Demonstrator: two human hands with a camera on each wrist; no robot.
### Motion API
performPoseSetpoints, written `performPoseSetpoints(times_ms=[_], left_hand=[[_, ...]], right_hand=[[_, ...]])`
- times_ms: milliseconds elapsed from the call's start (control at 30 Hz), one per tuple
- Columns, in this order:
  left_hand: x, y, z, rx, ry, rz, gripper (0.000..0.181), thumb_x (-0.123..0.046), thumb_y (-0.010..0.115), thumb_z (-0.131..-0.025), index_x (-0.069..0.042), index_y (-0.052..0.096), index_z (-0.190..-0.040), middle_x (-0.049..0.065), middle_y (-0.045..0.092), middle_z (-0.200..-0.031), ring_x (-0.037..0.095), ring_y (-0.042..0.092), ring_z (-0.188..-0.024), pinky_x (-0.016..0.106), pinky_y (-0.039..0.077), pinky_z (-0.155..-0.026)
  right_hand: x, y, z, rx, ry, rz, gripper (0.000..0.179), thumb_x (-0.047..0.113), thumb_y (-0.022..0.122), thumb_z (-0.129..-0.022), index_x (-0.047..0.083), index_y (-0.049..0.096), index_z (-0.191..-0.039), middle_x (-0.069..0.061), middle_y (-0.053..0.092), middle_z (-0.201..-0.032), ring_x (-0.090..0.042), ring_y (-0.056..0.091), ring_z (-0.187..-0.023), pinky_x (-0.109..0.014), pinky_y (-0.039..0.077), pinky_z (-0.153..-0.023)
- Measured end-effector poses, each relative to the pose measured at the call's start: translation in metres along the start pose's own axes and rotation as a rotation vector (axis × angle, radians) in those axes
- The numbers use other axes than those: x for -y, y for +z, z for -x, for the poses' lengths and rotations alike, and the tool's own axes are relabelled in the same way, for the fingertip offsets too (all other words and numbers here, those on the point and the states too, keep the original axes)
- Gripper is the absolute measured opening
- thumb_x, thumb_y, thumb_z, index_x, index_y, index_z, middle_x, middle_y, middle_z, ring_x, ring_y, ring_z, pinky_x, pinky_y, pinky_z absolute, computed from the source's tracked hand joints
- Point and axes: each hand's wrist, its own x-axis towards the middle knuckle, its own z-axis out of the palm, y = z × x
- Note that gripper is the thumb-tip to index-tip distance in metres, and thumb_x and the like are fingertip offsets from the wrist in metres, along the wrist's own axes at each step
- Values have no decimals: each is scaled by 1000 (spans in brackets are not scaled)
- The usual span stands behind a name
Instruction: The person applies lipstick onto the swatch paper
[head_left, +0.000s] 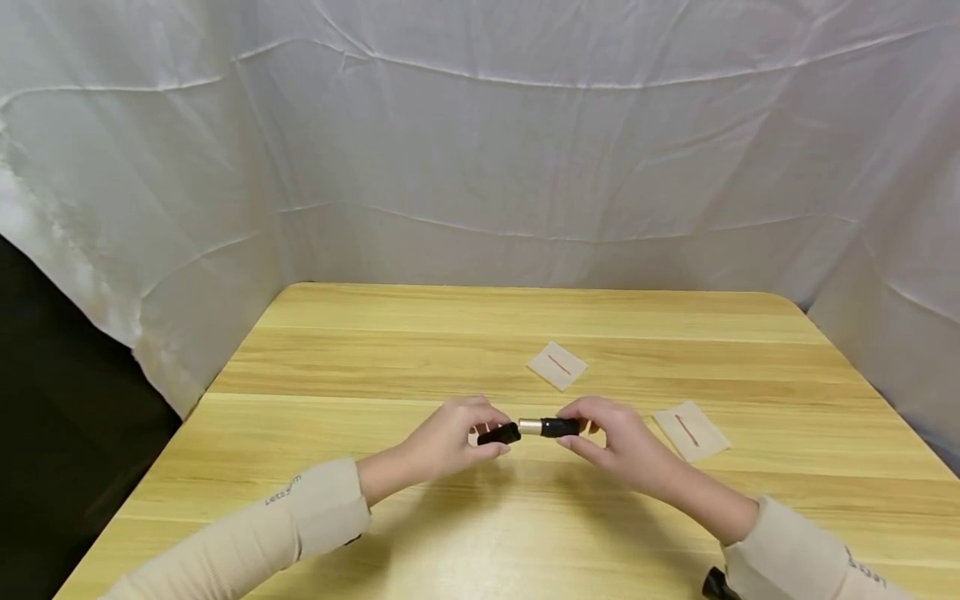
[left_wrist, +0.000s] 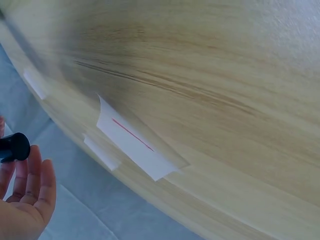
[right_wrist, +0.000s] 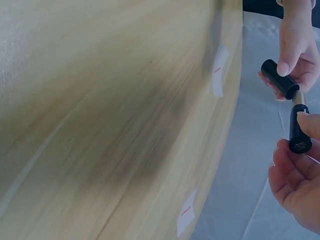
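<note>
Above the table, my left hand point(head_left: 455, 437) pinches a black lipstick cap point(head_left: 498, 434) between thumb and fingers. Facing it, my right hand point(head_left: 618, 442) holds the black base of a lipstick point(head_left: 560, 427), its gold-coloured tube point(head_left: 530, 427) pointing left at the cap's mouth. In the right wrist view, the cap point(right_wrist: 279, 79) is tilted relative to the lipstick base point(right_wrist: 299, 130), and the tube's end lies at the cap's opening; whether it is inside cannot be told. The left wrist view catches only one black end point(left_wrist: 19, 146) beside the left fingers.
Two pale paper squares with red lines lie on the wooden table point(head_left: 337, 367): one paper point(head_left: 557, 366) beyond the hands, another paper point(head_left: 690, 431) right of the right hand. A black object point(head_left: 717, 585) is partly hidden by the right sleeve. White cloth point(head_left: 525, 167) hangs behind.
</note>
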Motion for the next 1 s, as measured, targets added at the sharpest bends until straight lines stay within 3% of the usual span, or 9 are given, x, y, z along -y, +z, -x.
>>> performPoseSetpoints(times_ms=[267,700,1000], left_hand=[[-3,1,1,35,7,-5,19,-18,71,-81,-9,70,-98,-1,64,-86,5,57,-74,11,43,-58],[-6,4,2,53,6,50,17,-16,70,-82,-10,70,-98,-1,69,-85,0,54,-70,13,43,-56],[-7,6,3,16,2,80,19,-17,72,-81,-8,70,-97,0,68,-82,1,53,-71,20,48,-64]], right_hand=[[2,3,2,4,-51,25,19,5,74,-75,9,65,-91,2,67,-87,-2,55,-76,-22,49,-62],[6,5,5,9,-119,34,23,3,74,-74,8,63,-94,3,66,-88,-6,59,-80,-25,53,-68],[11,7,6,11,-132,35,24,2,73,-75,8,62,-95,3,65,-89,-6,59,-80,-24,53,-68]])
